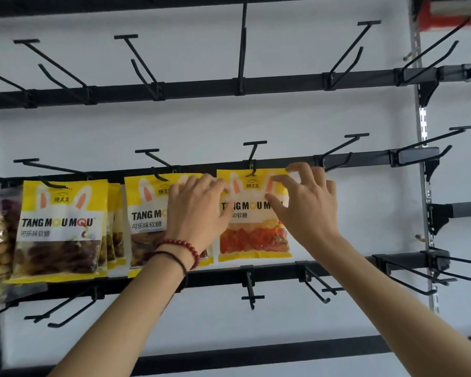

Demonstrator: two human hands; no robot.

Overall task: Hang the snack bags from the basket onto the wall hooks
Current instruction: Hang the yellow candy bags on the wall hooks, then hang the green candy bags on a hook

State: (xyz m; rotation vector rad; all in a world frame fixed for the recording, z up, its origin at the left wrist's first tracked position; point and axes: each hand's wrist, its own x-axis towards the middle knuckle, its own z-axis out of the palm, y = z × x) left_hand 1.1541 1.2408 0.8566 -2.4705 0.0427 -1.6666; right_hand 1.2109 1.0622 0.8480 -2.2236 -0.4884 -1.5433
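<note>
Just the one head-worn camera here, looking straight ahead and square-on at the white wall, close in at arm's reach, forearms running from the bottom edge to the snack bag at frame centre.

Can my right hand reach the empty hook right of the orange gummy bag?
Probably yes: the right hand, pinching the orange gummy bag, sits just left of that empty hook; nothing hangs between them.

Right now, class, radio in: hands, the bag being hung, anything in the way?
Left hand holds orange-candy bag by its left edge, right hand pinches top right. Hang hole at hook. Neighbouring bag close left, not blocking.
</note>
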